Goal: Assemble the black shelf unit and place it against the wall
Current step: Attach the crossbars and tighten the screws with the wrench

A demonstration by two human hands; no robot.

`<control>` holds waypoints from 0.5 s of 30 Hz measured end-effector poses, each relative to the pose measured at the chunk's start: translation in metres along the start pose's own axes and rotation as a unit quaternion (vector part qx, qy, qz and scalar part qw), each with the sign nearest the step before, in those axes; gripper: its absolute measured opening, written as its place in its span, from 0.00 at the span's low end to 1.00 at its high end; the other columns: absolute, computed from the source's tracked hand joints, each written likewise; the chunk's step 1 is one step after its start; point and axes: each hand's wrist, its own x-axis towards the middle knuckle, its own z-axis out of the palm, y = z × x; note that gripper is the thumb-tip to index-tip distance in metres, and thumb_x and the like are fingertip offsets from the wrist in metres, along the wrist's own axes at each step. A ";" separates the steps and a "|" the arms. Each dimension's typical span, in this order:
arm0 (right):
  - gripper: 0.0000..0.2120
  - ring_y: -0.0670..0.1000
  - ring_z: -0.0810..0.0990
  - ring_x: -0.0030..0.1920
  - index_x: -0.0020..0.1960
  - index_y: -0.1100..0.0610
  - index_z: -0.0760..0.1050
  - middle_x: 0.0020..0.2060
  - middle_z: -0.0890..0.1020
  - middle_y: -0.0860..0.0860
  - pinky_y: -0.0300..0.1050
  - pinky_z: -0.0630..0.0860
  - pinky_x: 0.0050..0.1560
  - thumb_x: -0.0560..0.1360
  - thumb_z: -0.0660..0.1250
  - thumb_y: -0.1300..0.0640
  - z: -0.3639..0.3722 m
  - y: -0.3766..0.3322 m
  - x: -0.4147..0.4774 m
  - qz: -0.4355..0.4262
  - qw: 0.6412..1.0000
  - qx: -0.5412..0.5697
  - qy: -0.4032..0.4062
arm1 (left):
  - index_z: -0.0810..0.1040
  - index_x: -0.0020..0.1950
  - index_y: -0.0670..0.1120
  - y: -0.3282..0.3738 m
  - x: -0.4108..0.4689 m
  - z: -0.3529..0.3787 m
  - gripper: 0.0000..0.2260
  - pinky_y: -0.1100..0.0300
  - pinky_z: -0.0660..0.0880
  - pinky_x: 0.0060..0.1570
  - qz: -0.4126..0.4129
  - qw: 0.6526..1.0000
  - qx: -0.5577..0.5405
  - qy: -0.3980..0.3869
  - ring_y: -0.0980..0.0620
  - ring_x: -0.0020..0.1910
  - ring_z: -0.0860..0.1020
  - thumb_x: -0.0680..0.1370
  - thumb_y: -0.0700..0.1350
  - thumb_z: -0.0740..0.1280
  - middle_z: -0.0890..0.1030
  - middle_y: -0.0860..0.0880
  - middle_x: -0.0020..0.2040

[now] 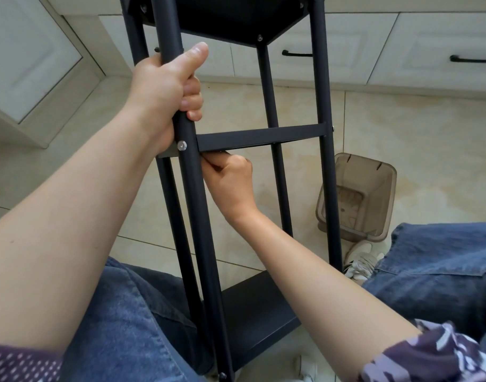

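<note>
The black shelf unit (263,136) stands upright on the tiled floor between my knees, with round black posts and three flat black shelves. My left hand (167,86) grips the near left post just above the middle shelf. A silver bolt head (182,145) shows on that post at the shelf joint. My right hand (230,180) reaches under the middle shelf beside the same post, with its fingers curled against the shelf's underside. Whatever they hold is hidden. The top shelf (236,17) runs out of the frame above, and the bottom shelf (258,312) sits low by my legs.
White cabinets with black handles (473,59) line the wall behind the unit. A translucent brown plastic bin (357,194) lies on the floor to the right. A white shoe (360,260) is near my right knee. My legs in blue jeans flank the unit.
</note>
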 end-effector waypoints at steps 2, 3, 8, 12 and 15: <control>0.11 0.37 0.74 0.28 0.35 0.65 0.82 0.20 0.70 0.37 0.28 0.65 0.34 0.76 0.70 0.65 -0.006 -0.001 -0.001 0.008 1.000 -0.003 -0.009 | 0.65 0.40 0.48 0.000 0.000 0.000 0.15 0.64 0.63 0.24 0.001 1.000 -0.002 -0.002 0.57 0.22 0.61 0.81 0.49 0.68 0.61 0.55 0.25; 0.11 0.37 0.74 0.28 0.36 0.65 0.82 0.23 0.74 0.38 0.28 0.65 0.35 0.76 0.70 0.64 -0.010 -0.002 -0.002 0.017 1.000 -0.008 -0.022 | 0.65 0.40 0.48 0.000 -0.001 0.000 0.15 0.65 0.63 0.24 0.001 1.000 -0.002 -0.003 0.57 0.22 0.61 0.81 0.49 0.68 0.62 0.55 0.25; 0.16 0.53 0.70 0.30 0.29 0.55 0.79 0.28 0.77 0.59 0.42 0.66 0.35 0.77 0.69 0.59 -0.026 -0.009 -0.007 0.132 0.982 -0.018 -0.133 | 0.65 0.40 0.48 0.001 -0.002 0.001 0.16 0.64 0.63 0.24 0.002 1.000 -0.002 -0.004 0.57 0.22 0.61 0.82 0.49 0.68 0.61 0.55 0.26; 0.12 0.50 0.65 0.30 0.34 0.61 0.81 0.27 0.69 0.61 0.44 0.63 0.34 0.75 0.67 0.60 -0.036 -0.018 -0.012 0.162 0.974 -0.020 -0.156 | 0.65 0.40 0.48 0.001 -0.002 0.002 0.16 0.64 0.63 0.23 0.001 1.000 -0.003 -0.004 0.57 0.22 0.61 0.81 0.49 0.68 0.61 0.54 0.26; 0.12 0.51 0.67 0.31 0.35 0.65 0.81 0.30 0.74 0.65 0.44 0.64 0.34 0.74 0.67 0.61 -0.037 -0.022 -0.013 0.154 0.976 -0.021 -0.154 | 0.64 0.39 0.49 0.002 -0.002 0.002 0.16 0.64 0.63 0.23 0.000 1.000 -0.003 -0.002 0.56 0.22 0.61 0.81 0.49 0.69 0.61 0.54 0.26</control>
